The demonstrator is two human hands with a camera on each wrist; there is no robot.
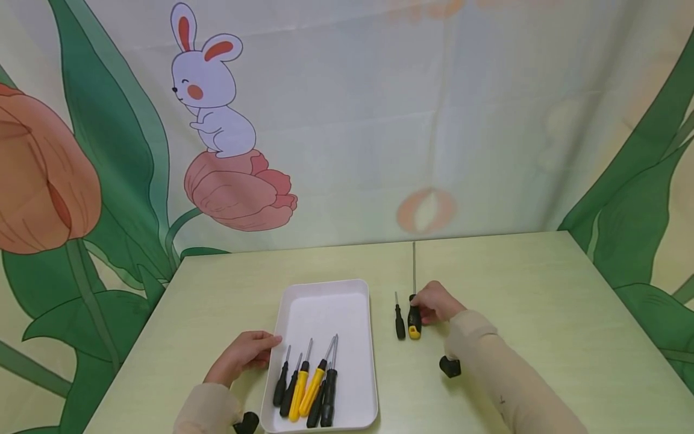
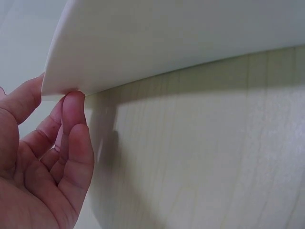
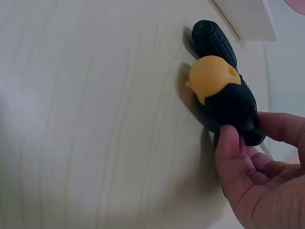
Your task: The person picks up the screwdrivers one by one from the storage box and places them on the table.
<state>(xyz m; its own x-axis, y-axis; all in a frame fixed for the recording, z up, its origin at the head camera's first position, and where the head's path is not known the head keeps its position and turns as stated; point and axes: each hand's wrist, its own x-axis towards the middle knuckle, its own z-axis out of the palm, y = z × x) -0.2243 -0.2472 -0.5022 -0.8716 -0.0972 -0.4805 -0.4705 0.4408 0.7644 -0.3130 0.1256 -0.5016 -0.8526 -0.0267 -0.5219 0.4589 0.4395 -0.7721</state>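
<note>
A large screwdriver (image 1: pixel 414 325) with a black handle, yellow butt and long shaft lies on the table right of the tray. My right hand (image 3: pixel 267 176) pinches it near the front of the handle between thumb and fingers. Close along its left side lies a small black screwdriver (image 1: pixel 400 325). The white tray (image 1: pixel 325 307) stands in front of me; my left hand (image 1: pixel 246 354) pinches its left rim, with part of the hand below the edge. Inside the tray's near half are several screwdrivers, among them a yellow one (image 1: pixel 299 395) and a black one (image 1: pixel 328 404).
The pale wood-patterned table (image 1: pixel 520 289) reaches back to a printed cloth (image 1: pixel 347 120) with a rabbit and tulips. A dark wrist-worn piece (image 1: pixel 450 366) sits under the right sleeve, and another (image 1: pixel 246 423) under the left sleeve.
</note>
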